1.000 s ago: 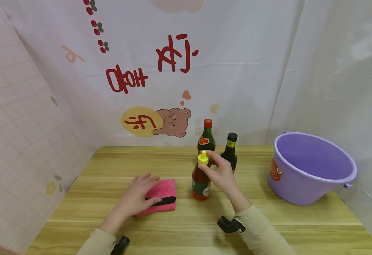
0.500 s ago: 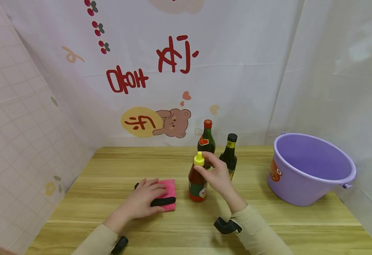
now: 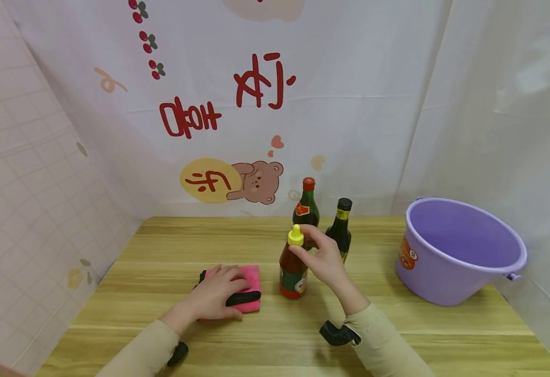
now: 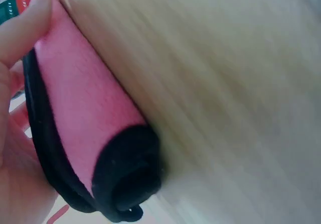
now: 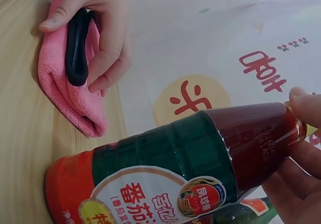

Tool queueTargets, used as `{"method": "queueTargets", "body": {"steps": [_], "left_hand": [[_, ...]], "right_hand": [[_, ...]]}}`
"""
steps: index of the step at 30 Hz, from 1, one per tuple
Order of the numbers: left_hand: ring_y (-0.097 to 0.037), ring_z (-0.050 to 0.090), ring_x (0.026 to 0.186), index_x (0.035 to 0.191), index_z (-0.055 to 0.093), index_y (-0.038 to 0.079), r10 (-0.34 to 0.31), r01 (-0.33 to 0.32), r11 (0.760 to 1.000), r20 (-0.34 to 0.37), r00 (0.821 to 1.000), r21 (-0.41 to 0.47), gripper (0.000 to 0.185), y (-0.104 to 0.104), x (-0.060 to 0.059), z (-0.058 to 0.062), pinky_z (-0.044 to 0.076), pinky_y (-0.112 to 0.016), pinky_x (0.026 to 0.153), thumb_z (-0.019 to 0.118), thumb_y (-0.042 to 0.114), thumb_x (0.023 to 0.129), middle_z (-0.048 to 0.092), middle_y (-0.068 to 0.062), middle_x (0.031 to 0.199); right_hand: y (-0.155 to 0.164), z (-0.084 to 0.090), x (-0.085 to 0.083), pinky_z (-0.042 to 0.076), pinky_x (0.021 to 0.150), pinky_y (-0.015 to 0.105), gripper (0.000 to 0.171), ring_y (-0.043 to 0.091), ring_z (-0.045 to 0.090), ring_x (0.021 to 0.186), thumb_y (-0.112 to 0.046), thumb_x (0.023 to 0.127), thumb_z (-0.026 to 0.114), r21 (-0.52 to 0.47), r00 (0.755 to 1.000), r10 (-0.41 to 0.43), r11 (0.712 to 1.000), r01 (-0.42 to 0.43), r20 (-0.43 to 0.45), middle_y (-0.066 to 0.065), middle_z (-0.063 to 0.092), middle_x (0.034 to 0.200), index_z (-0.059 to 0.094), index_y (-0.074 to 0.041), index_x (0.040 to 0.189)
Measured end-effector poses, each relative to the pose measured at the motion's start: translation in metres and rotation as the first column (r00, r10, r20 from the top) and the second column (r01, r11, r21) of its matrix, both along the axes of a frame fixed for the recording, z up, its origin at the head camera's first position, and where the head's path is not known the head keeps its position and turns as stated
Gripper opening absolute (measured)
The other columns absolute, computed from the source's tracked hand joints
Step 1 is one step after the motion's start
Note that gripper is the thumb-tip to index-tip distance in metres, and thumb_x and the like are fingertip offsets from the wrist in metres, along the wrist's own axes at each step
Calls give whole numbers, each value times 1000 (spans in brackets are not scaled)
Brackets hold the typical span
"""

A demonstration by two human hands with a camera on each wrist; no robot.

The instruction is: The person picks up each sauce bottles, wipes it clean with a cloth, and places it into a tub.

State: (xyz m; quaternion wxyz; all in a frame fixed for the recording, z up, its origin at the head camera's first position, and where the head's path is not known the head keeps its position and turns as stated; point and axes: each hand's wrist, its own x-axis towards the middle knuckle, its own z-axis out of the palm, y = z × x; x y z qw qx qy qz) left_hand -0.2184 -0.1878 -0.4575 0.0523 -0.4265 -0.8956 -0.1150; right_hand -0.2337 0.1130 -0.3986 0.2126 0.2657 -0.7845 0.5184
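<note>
My right hand pinches a ketchup bottle at its neck, just below the yellow cap. The bottle stands upright, its green and red label showing large in the right wrist view. To the left, my left hand lies over a folded pink cloth with black edging. In the right wrist view, that hand's thumb is on one side of the cloth and its fingers curl over the other. The left wrist view shows the thumb pressing the cloth's pink side.
Behind the ketchup stand a green bottle with a red cap and a dark bottle with a black cap. A purple bucket is at the right of the wooden table. A printed white sheet hangs behind.
The ketchup bottle has shifted slightly left with my right hand. My left hand, earlier spread on the cloth, has curled its fingers around it. Little differs over the last half second.
</note>
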Motion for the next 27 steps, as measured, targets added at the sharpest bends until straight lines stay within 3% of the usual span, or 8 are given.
{"method": "queueTargets", "body": {"steps": [5,11,16,20,27], "left_hand": [[-28,50,117,118,62,19,-16,16,1000,8,1000,-16,57,-1,-5,-1,34,-69,98,84,49,74,52,-4,124],[-30,49,121,116,60,23,6,-3,999,83,997,-47,54,-2,-10,-1,32,-70,100,81,53,76,49,-6,130],[-28,50,118,113,60,24,10,-3,998,108,994,-66,51,-2,-14,-2,37,-60,102,80,53,77,49,-5,129],[-24,51,113,108,59,25,9,-1,997,105,994,-76,47,1,-17,-1,42,-50,99,81,53,76,49,-3,128],[-21,52,106,103,59,26,1,4,997,70,998,-71,43,4,-20,-1,48,-44,86,82,50,76,50,-1,124]], "right_hand": [[1,-1,-1,56,82,42,37,22,66,92,-9,85,77,-1,1000,5,1000,-5,0,6,70,101,64,-7,120],[-1,-3,-2,55,82,51,38,29,66,91,-2,84,77,2,1000,-8,1000,8,18,12,69,101,62,-3,119],[-5,11,8,53,82,57,35,35,65,90,5,84,74,6,999,-15,1000,14,37,18,67,99,61,4,116],[-7,23,19,53,82,56,33,32,64,90,5,85,73,20,999,-18,1000,17,28,18,67,99,60,4,115],[-3,1,2,53,82,57,38,34,64,91,5,83,75,3,999,-22,1000,22,42,18,67,100,60,2,118]]}}
